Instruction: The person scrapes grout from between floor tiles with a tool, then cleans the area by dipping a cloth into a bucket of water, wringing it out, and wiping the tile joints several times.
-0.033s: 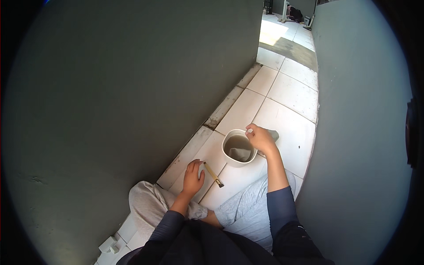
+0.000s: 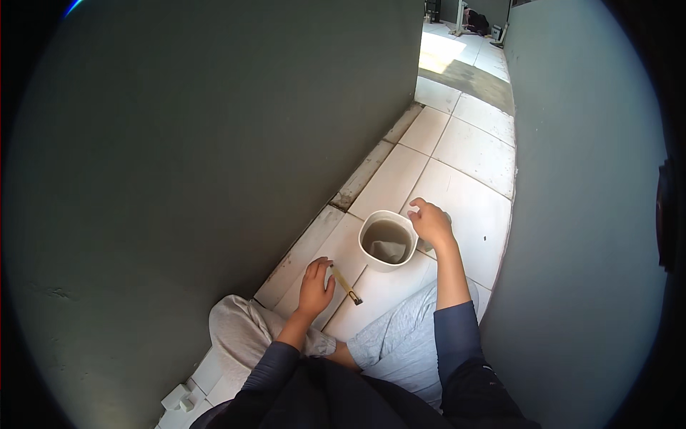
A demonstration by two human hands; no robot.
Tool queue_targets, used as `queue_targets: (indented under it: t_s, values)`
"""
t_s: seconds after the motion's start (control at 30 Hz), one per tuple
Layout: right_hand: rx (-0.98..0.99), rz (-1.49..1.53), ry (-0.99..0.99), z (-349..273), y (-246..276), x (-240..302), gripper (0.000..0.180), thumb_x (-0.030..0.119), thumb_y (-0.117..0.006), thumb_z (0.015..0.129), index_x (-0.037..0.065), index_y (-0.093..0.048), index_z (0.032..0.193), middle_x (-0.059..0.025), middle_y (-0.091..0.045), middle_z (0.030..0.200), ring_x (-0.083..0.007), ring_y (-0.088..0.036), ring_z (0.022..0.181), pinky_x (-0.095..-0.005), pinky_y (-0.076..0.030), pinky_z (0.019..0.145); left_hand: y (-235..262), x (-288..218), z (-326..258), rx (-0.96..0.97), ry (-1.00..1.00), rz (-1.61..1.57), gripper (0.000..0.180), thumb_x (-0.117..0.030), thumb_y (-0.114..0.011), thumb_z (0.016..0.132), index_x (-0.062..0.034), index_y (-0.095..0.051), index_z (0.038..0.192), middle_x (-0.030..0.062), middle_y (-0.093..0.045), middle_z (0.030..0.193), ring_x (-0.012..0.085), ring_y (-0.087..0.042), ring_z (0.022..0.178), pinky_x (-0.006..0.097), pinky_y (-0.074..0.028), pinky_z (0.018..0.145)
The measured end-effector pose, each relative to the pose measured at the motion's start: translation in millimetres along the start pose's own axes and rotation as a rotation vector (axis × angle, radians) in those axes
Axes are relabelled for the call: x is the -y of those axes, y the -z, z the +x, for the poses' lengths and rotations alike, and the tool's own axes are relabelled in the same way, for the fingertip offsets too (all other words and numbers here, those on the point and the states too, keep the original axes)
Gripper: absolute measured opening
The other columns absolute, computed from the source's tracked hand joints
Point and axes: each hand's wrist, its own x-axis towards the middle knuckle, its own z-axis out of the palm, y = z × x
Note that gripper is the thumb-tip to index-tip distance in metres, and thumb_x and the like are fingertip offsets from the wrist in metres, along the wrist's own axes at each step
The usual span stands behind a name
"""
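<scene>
- The right hand (image 2: 431, 222), center right of the frame, has shifted slightly rightward from above the rim of the white bucket (image 2: 386, 267), leaving more of the bucket's upper-right corner in view.
- The bucket stands on the tiled floor (image 2: 464, 186) near the center, a pale piece (image 2: 388, 250) inside it as a moment ago; the shift leaves its mouth better exposed, which appears to ease access to that piece.
- The right hand's fingers are partly bent, the index finger reaching toward the upper left; a grayish item (image 2: 448, 216) shows behind it, and whether the hand has hold of it cannot be told.
- The left hand (image 2: 314, 286), lower center, lies in almost the same place, fingers loosely extended and nothing visible in its grasp; its fingertips are beside the upper end of a yellow tool (image 2: 346, 284), contact uncertain.
- A dark wall (image 2: 214, 143) fills the left of the frame and a paler wall (image 2: 586, 179) the right, limiting sideways reach.
- Tiles run between them toward the upper right, offering the longest room for movement; gray trouser legs (image 2: 396, 332) bound the near side.
</scene>
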Motion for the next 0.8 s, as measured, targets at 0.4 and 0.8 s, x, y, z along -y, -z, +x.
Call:
queue_targets:
  t_s: [0.4,0.8]
  values:
    - [-0.227,0.080,0.025,15,-21,-35,0.031,0.010,-0.059,0.078,0.012,-0.060,0.109,-0.0152,-0.054,0.106,-0.0314,-0.053,0.100,-0.0397,-0.046,0.084,-85,-67,113,0.456,0.010,0.112,0.033,-0.006,-0.055,0.078,-0.0052,-0.055,0.112,0.0135,-0.052,0.115,0.0314,-0.051,0.110,0.038,-0.042,0.092]
    - [0.013,0.202,0.065,25,-25,-45,0.024,0.010,-0.059,0.079,0.008,-0.062,0.102,-0.0169,-0.061,0.098,-0.0306,-0.060,0.087,-0.0386,-0.048,0.077,-104,-66,140,0.578,0.079,-0.044,0.027,-0.002,-0.052,0.076,-0.0065,-0.058,0.102,0.0125,-0.063,0.097,0.0271,-0.060,0.089,0.036,-0.047,0.078]
